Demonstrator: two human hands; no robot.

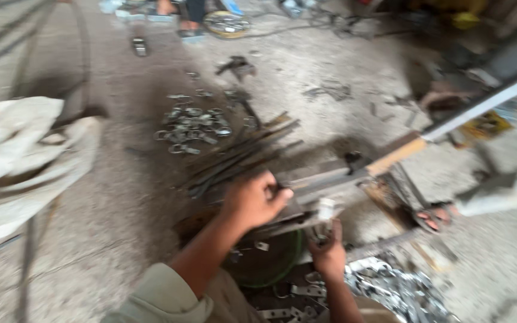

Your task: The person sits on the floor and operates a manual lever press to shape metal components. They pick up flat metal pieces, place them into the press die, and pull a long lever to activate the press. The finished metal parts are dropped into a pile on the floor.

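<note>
The picture is blurred by motion. My left hand (pixel 252 200) is closed around a small dark piece that it presses onto a slanted metal bar (pixel 330 179) lying across a low stand. My right hand (pixel 328 251), lower and nearer to me, grips a short light metal piece (pixel 325 210) that stands upright just under the bar. A bundle of dark thin rods (pixel 240 155) lies on the concrete floor just beyond my left hand. Below my arms sits a round green container (pixel 270 263).
A heap of shiny metal clips (pixel 396 290) lies at the lower right, and several ring-shaped metal parts (pixel 189 125) lie farther out. A pale sack (pixel 25 161) is at the left. A long white bar (pixel 486 104) slants at the right. Another person's sandalled foot (pixel 432 218) rests nearby.
</note>
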